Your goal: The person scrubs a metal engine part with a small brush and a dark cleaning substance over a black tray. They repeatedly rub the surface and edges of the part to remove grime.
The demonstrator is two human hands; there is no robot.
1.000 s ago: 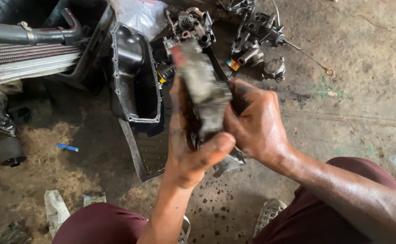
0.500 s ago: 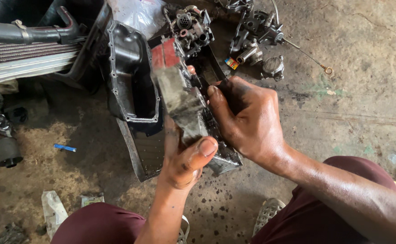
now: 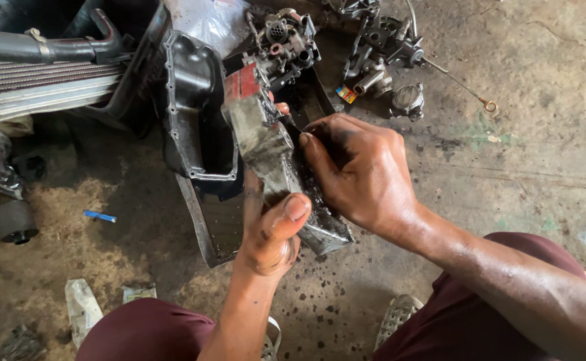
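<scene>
grimy grey metal fills the middle of your view: an oily engine part [image 3: 266, 144] with a red patch near its top, held up above the stained concrete floor [image 3: 527, 154]. your left hand [image 3: 269, 230] grips its lower end from beneath, thumb pressed against the face. your right hand [image 3: 360, 170] wraps over the right side, fingers curled onto it. just behind lies a black oil pan [image 3: 196, 107]; a black hose [image 3: 39, 47] sits at upper left, more engine parts [image 3: 383, 57] at the top.

The greasy metal housing [image 3: 266, 144] has tilted flatter in the left hand [image 3: 269, 234], and the right hand [image 3: 363, 170] now covers its side.
</scene>
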